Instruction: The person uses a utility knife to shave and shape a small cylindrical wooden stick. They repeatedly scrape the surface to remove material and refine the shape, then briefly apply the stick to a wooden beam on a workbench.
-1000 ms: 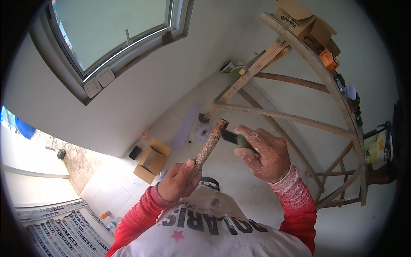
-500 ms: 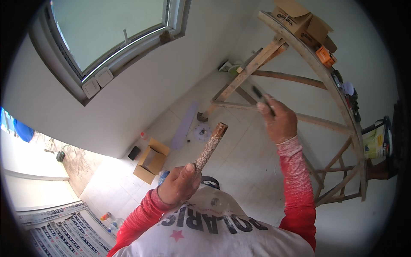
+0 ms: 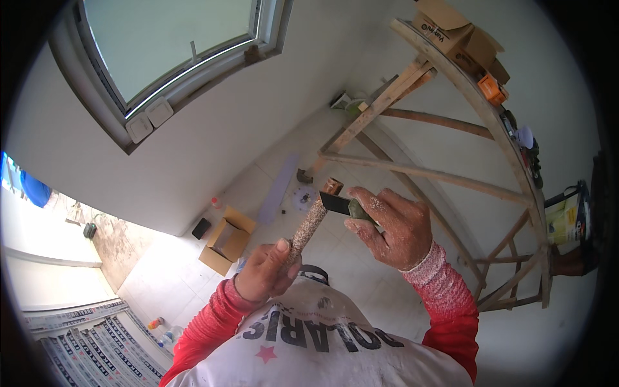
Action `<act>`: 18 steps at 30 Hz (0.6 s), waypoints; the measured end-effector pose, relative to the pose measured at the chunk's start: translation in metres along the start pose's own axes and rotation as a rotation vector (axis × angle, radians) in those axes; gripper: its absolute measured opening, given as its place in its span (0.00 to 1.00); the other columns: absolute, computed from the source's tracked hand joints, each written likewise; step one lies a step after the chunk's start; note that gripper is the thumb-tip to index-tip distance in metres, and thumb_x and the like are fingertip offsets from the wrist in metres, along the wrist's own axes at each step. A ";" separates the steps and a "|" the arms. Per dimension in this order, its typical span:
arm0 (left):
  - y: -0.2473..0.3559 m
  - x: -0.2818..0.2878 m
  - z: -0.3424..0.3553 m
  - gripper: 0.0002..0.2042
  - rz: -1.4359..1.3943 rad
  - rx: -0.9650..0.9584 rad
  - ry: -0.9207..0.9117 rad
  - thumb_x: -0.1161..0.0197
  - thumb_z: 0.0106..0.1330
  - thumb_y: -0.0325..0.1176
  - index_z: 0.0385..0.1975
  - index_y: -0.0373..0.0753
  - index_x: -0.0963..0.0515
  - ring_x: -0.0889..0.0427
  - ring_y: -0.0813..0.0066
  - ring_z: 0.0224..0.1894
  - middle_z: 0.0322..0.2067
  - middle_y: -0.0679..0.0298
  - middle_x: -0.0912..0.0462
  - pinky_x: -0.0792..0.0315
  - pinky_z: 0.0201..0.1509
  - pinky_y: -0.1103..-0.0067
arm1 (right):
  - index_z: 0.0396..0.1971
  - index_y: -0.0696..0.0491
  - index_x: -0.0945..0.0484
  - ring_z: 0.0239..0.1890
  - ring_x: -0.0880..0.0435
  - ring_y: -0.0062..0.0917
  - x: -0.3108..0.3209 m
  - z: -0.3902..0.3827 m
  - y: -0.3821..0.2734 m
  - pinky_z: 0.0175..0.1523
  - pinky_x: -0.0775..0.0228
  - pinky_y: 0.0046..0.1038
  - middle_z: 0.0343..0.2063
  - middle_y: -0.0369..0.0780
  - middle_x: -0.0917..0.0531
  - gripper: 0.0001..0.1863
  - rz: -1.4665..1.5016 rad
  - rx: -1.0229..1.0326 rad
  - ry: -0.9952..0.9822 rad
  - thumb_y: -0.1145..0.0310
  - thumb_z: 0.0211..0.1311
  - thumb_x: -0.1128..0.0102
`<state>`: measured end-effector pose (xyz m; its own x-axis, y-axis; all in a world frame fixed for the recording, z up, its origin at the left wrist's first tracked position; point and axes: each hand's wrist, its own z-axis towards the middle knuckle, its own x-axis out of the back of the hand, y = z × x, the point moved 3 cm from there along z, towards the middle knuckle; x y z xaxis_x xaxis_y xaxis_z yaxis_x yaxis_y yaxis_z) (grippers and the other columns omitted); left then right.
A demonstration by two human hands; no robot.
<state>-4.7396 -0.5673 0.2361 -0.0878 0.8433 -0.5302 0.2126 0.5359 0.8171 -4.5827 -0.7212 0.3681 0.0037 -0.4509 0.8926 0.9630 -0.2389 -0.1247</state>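
My left hand (image 3: 267,267), in front of my chest, is wrapped round the lower end of a speckled round stick (image 3: 309,226). The stick tilts up and away, and its far tip is bare reddish brown. My right hand (image 3: 394,229), dusty with white powder, grips a knife (image 3: 335,203) with a broad black blade and a greenish handle. The blade lies across the stick just below the bare tip and seems to touch it.
On the right stands a wooden trestle (image 3: 425,173) holding a cardboard box (image 3: 445,29), an orange box (image 3: 492,89) and small tools. An open carton (image 3: 227,240) and a dark phone-like object (image 3: 201,228) lie on the tiled floor. A window (image 3: 167,51) is at upper left.
My right hand has come down and left, bringing the knife's blade from beyond the stick onto its upper part. My left hand has stayed almost in place with the stick.
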 end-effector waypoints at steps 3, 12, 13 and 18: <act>0.000 -0.002 0.001 0.31 -0.025 0.035 0.004 0.58 0.76 0.63 0.24 0.39 0.30 0.41 0.84 0.11 0.12 0.73 0.37 0.46 0.15 0.84 | 0.51 0.54 0.18 0.16 0.25 0.21 0.001 0.001 -0.001 0.19 0.32 0.26 0.20 0.34 0.27 0.23 -0.015 0.003 -0.024 0.56 0.62 0.31; 0.002 -0.005 0.005 0.31 0.052 -0.005 0.015 0.60 0.77 0.62 0.24 0.39 0.30 0.39 0.84 0.12 0.13 0.72 0.36 0.45 0.15 0.83 | 0.51 0.53 0.18 0.21 0.19 0.27 -0.006 -0.006 0.028 0.25 0.27 0.30 0.24 0.38 0.19 0.21 -0.181 -0.148 -0.008 0.55 0.64 0.33; 0.000 -0.006 0.003 0.31 0.077 -0.017 -0.003 0.60 0.77 0.62 0.24 0.38 0.30 0.38 0.84 0.12 0.13 0.72 0.35 0.44 0.16 0.83 | 0.51 0.53 0.18 0.22 0.17 0.28 -0.009 -0.016 0.057 0.26 0.24 0.31 0.26 0.38 0.18 0.21 -0.309 -0.278 0.027 0.54 0.65 0.34; -0.004 -0.003 0.004 0.26 0.073 -0.128 -0.027 0.53 0.78 0.57 0.26 0.39 0.30 0.36 0.86 0.15 0.17 0.74 0.33 0.42 0.19 0.85 | 0.53 0.54 0.19 0.25 0.16 0.29 0.016 -0.007 0.056 0.29 0.25 0.31 0.26 0.40 0.18 0.22 0.031 -0.121 0.304 0.55 0.66 0.34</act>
<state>-4.7358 -0.5719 0.2338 -0.0497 0.8800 -0.4724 0.0920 0.4751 0.8751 -4.5308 -0.7476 0.3727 -0.0655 -0.6913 0.7196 0.9246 -0.3132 -0.2168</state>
